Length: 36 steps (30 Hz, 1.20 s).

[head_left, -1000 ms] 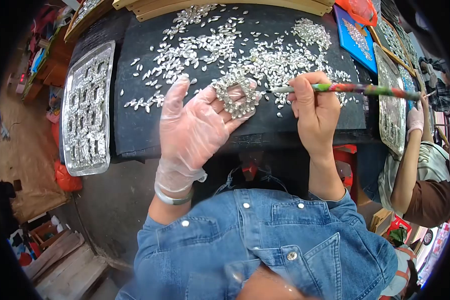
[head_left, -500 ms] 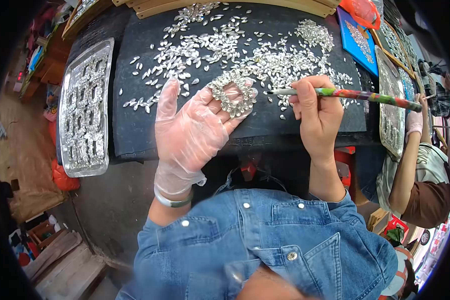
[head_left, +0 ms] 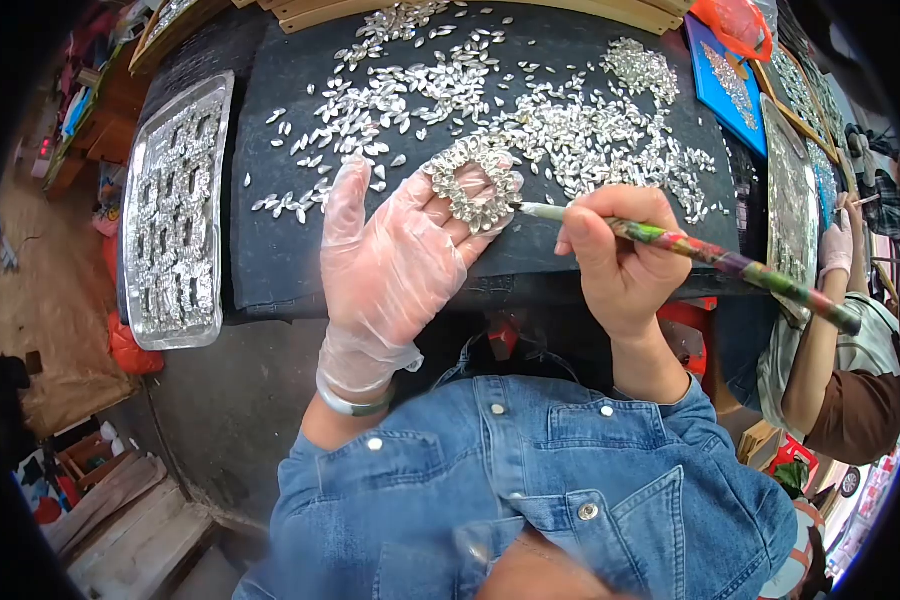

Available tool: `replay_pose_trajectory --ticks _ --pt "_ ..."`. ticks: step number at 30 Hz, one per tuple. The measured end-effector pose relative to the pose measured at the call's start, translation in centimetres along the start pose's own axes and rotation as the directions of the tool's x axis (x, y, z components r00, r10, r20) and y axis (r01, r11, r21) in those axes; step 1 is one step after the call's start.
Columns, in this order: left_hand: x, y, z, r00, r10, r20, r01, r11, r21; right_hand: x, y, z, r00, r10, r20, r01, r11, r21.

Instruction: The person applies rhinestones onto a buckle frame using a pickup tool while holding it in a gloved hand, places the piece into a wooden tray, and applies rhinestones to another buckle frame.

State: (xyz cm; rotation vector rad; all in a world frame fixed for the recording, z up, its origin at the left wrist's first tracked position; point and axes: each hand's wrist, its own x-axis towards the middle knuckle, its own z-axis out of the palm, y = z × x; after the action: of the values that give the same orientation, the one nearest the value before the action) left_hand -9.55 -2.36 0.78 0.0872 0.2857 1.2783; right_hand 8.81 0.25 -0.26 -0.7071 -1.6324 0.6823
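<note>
My left hand (head_left: 395, 255), in a clear plastic glove, is palm up with fingers stretched out. It holds a rhinestone ring (head_left: 482, 215), an oval band of clear stones with an open middle, lying across the fingers. My bare right hand (head_left: 627, 262) pinches a pen-shaped stick (head_left: 715, 254) with a multicoloured patterned shaft. Its pale, dark-ended tip is at the ring's right edge; whether a stone is on it I cannot tell. Loose clear rhinestones (head_left: 590, 135) are spread over the black work mat (head_left: 280, 255) beyond my hands.
To the left is a clear tray (head_left: 175, 215) of finished rhinestone pieces; another tray (head_left: 792, 200) is on the right. A blue board (head_left: 722, 85) bears small stones near a red plastic bag (head_left: 735, 25). At far right sits a co-worker (head_left: 840, 350) with a gloved hand.
My right hand has moved left and slightly down, bringing the stick's tip from a gap beside the ring to its right edge. The whole view has shifted slightly.
</note>
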Motion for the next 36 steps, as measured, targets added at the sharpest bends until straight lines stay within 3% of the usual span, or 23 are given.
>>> replay_pose_trajectory --ticks 7,12,16,22,27,31,36 --pt "-0.1 -0.1 -0.2 1.0 0.003 0.014 -0.003 1.0 0.014 -0.1 -0.3 0.5 0.998 0.052 -0.034 -0.053 0.997 -0.047" --pt "-0.2 -0.3 -0.1 1.0 0.015 -0.016 -0.014 0.999 0.041 0.0 0.0 0.1 0.991 -0.091 0.101 0.105 0.985 -0.139" --pt "-0.2 -0.2 -0.4 1.0 0.003 0.012 -0.003 1.0 0.024 0.0 -0.2 0.7 1.0 -0.024 -0.011 0.024 0.999 -0.044" --pt "-0.2 0.0 -0.9 0.997 -0.036 0.069 0.039 0.998 -0.04 -0.1 -0.3 0.7 1.0 -0.001 -0.029 0.0 0.999 -0.041" --pt "-0.2 -0.2 -0.3 1.0 -0.003 0.005 0.003 1.0 -0.026 -0.3 -0.1 -0.7 1.0 -0.024 -0.003 0.024 0.998 -0.066" --pt "0.0 -0.4 -0.2 1.0 0.017 -0.004 -0.017 1.0 -0.004 -0.3 -0.3 -2.3 0.955 0.261 -0.141 -0.265 0.964 -0.011" --pt "1.6 -1.9 1.0 0.995 0.083 -0.054 -0.088 0.989 -0.115 -0.6 0.1 -2.3 0.977 0.203 -0.061 -0.208 0.975 -0.083"
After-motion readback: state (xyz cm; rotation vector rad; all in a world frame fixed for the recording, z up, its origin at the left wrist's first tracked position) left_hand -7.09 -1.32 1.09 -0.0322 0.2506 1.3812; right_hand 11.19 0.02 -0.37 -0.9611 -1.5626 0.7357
